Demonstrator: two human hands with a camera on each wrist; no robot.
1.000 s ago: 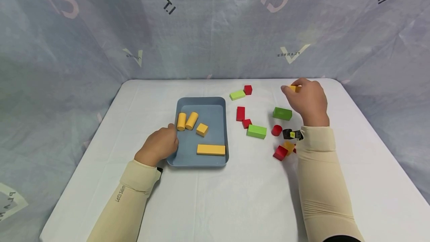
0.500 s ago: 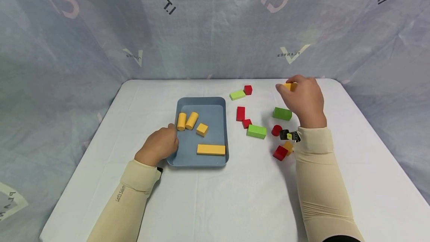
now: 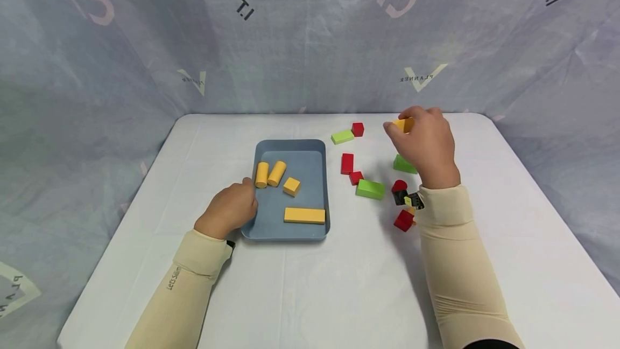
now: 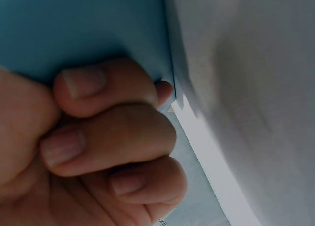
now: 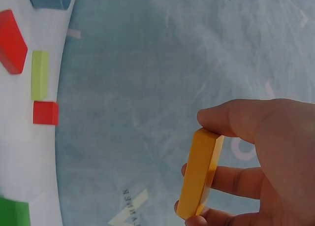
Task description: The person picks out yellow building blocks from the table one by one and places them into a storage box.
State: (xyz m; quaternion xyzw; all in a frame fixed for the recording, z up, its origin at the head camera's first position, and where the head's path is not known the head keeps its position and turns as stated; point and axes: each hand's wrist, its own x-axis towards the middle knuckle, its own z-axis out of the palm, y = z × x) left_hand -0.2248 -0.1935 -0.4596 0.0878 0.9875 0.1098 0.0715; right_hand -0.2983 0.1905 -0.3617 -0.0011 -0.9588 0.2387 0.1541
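Between the thumb and fingertips of my right hand [image 3: 428, 147] is a yellow rectangular block [image 5: 199, 174], lifted above the back right of the table. The right wrist view shows the thumb on its top end and fingertips at the lower part. My left hand [image 3: 227, 208] grips the left wall of a blue-grey tray [image 3: 317, 230], its fingers curled in the left wrist view [image 4: 113, 122]. Inside the tray lie two yellow cylinders [image 3: 261, 175], a yellow cube [image 3: 291, 187] and a long yellow block [image 3: 304, 216].
Right of the tray lie a light green block [image 3: 342, 137], a red cube [image 3: 357, 129], a red rectangular block [image 3: 347, 163] and a green block [image 3: 370, 189]. A dark green block [image 3: 403, 164] and a red block [image 3: 404, 221] sit near the right forearm. A cloth backdrop [image 3: 310, 42] rises behind the table.
My right hand has moved left with the yellow block, passing partly over the dark green block in the head view. The left hand and the tray have stayed in place.
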